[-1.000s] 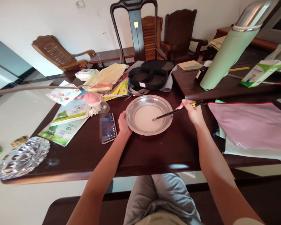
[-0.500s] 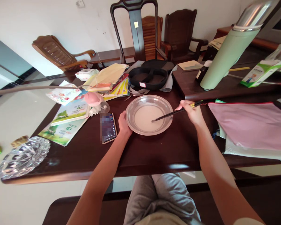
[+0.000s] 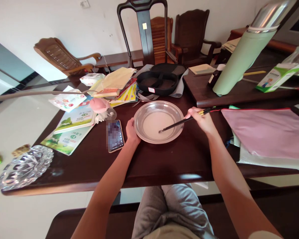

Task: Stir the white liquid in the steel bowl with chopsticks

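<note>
A round, shallow metal dish (image 3: 177, 109) sits on the dark table, with a pale, milky liquid (image 3: 153, 124) in its bottom. My left hand (image 3: 132, 132) is closed on the dish's left rim; its fingers are partly hidden beneath the edge. In my right hand (image 3: 201, 120), fingers wrap round a pair of black chopsticks (image 3: 175, 124) with gold bands. They slant down to the left over the rim, and their tips are in the liquid near the dish's centre. A phone (image 3: 115, 136) with a lit, partly blurred screen lies just left of my left hand.
Booklets (image 3: 73, 121), a pink-topped figurine (image 3: 99, 106) and a glass dish (image 3: 27, 167) occupy the left. Behind the metal dish lies a black case (image 3: 158, 83). A green thermos (image 3: 244, 61) stands on the raised surface at right, above a pink pouch (image 3: 266, 132).
The chopstick tips have shifted slightly left and toward me within the liquid. My right hand has moved a little left with them. My left hand and the dish stay put.
</note>
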The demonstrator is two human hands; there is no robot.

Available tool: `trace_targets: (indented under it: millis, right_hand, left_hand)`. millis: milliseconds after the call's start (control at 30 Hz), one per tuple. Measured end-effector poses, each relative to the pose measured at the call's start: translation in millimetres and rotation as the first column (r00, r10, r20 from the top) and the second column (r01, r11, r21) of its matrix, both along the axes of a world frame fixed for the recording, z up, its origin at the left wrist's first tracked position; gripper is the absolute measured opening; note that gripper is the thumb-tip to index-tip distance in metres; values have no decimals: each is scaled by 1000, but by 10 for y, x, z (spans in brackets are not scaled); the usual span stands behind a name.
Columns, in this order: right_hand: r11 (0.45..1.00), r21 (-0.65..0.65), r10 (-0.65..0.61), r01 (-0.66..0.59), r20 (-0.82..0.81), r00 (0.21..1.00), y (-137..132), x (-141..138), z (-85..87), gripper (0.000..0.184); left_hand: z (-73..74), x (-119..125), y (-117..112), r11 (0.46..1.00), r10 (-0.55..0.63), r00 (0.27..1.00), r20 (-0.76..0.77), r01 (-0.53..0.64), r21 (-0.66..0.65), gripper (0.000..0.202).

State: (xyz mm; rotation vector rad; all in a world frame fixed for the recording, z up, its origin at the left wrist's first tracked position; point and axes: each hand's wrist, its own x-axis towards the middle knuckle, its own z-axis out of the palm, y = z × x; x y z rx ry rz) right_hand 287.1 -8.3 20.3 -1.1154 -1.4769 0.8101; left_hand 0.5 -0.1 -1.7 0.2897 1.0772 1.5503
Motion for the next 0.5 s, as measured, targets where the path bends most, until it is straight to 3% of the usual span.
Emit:
trace_targets:
  millis: [67,133,300,367,500]
  right_hand:
    - [997,6,75,-75,56,996,3,-67,-14,53]
    - [997,30,73,-76,95,993,16,-96,-36,51]
    - [986,83,-144,143,15,989,44,35,-55,50]
    - [985,54,-161,164,-51,986,37,71,-42,54]
    - [1000,-8,2,-2,-14,1000,8,-17,-21,53]
  left_hand:
    - [-4,1,1,1000,-4,1000,-4,4,10,21]
    - [-4,4,1,1000,-18,1000,-9,18,18,20]
    - [-9,3,4,1000,-23,1000,-7,23,10,21]
    - [-19,-3,8,1000,-13,1000,3,13,12,22]
    - [-37,-10,12,1000,-17,1000,12,17,18,21]
